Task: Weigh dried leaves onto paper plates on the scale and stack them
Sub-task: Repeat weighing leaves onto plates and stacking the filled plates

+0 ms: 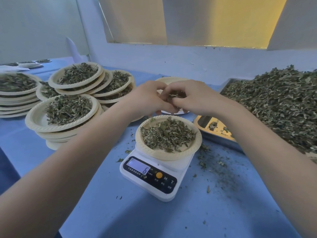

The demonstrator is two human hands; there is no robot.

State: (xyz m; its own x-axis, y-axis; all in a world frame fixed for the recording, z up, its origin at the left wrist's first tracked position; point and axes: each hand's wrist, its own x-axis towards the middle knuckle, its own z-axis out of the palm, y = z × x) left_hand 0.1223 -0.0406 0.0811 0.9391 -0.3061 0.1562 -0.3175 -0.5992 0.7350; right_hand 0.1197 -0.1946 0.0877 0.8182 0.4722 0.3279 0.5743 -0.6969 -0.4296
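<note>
— While both hands hover at twelve o'clock of the scale (151,176), which step would you say this is?

— Topping up, I think. The left hand (147,98) and right hand (193,97) meet fingertip to fingertip, fingers curled round a small clump of dried leaves (175,96) just above the far rim of the paper plate (159,152) that sits on the scale. That plate already carries a loose heap, and the display shows a 6, though any other digits are too faint for me to read.

— And next?

— Probably crumbling a little from the clump onto the plate while watching the display, then lifting the plate off level so nothing spills. It would go to the filled stacks (63,114) at nine to ten o'clock, several piles of plates with leaves on top. The plates look light and shallow, so a tilt could shed leaves.

— Where does the supply come from?

— A metal tray (216,134) at two to three o'clock, heaped with the bulk leaves (277,103).

— The surface and the room?

— A blue tabletop (106,203), littered with crumbs and dust around the scale, thickest at four o'clock. Behind it runs a pale wall, with a window showing yellowish light at twelve o'clock. More plates lie far off at ten o'clock.
</note>
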